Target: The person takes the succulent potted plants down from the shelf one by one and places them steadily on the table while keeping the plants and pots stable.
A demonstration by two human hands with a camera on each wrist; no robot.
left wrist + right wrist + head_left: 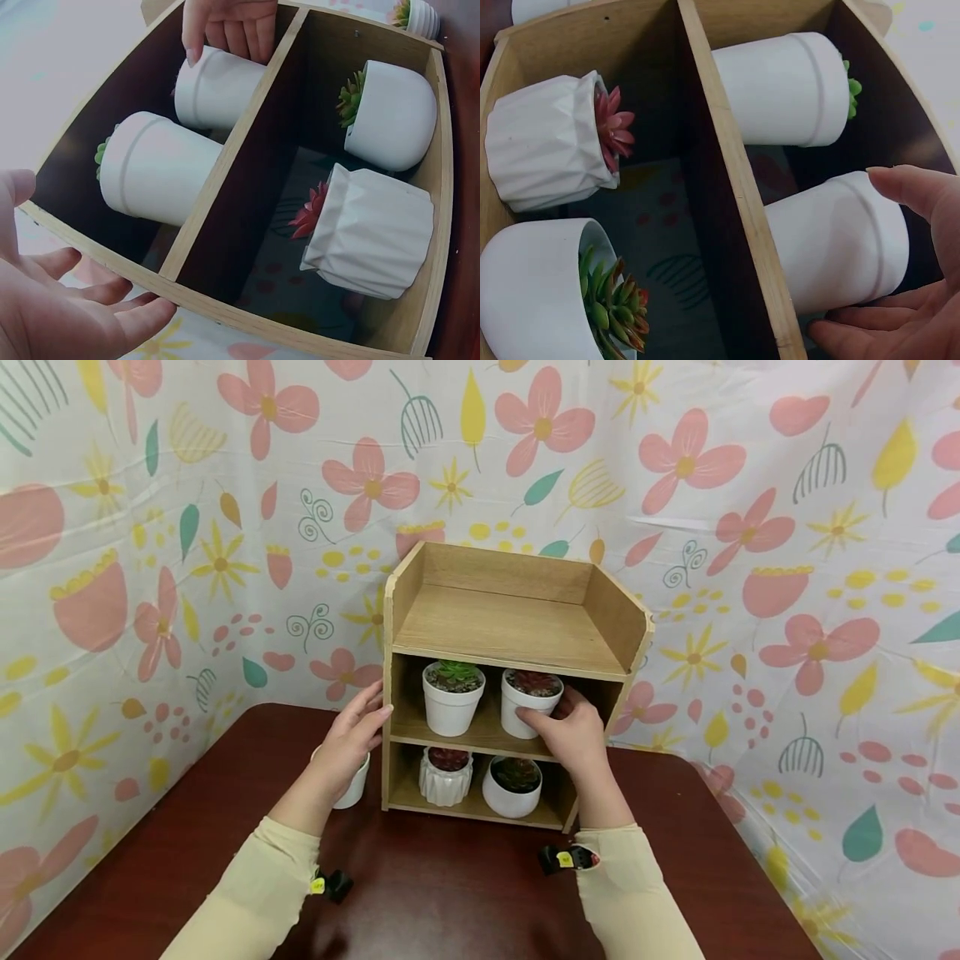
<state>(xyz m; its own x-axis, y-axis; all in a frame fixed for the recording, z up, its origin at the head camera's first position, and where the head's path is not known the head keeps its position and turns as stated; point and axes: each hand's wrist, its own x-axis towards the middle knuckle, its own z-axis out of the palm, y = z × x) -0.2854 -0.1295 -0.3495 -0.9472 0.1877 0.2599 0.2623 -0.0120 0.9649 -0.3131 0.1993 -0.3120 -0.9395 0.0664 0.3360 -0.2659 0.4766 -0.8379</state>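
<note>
A wooden shelf unit (495,622) stands on the table. On its middle level, my right hand (573,735) grips a white pot (510,695) with a dark red succulent, thumb at the front rim and fingers around the far side. To its left, a matching white pot (452,710) holds a green succulent. Below sit a pleated white pot (446,785) with a red succulent and a rounded white pot (510,797) with a green-red one. My left hand (347,752) rests its extended fingers against the shelf's left side.
Another white pot (351,791) stands on the dark red table (450,877) left of the shelf, partly behind my left wrist. A small ribbed pot (424,19) is outside the shelf's right side. A flower-patterned cloth (712,527) hangs behind.
</note>
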